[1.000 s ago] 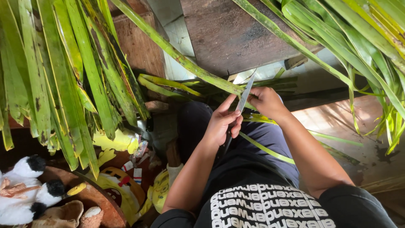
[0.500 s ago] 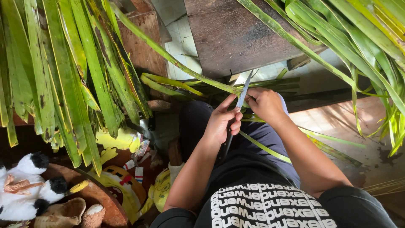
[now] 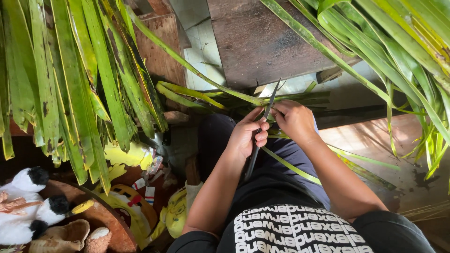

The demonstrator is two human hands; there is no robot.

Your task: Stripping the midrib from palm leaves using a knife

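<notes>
1. Centrally: left hand [image 3: 246, 136] curled tight round long thin steel knife [image 3: 260, 129], blade tip toward 12 o'clock.
2. At 3 o'clock of it, touching: right hand [image 3: 294, 119], fingers pinching long green palm leaf strip [image 3: 197, 70].
3. At 9 o'clock: hanging green fronds [image 3: 70, 84].

I take this for a home craft corner: palm fronds [image 3: 79, 84] hang left of my hands, plush toys [image 3: 28, 206] (floor clutter) lower left
</notes>
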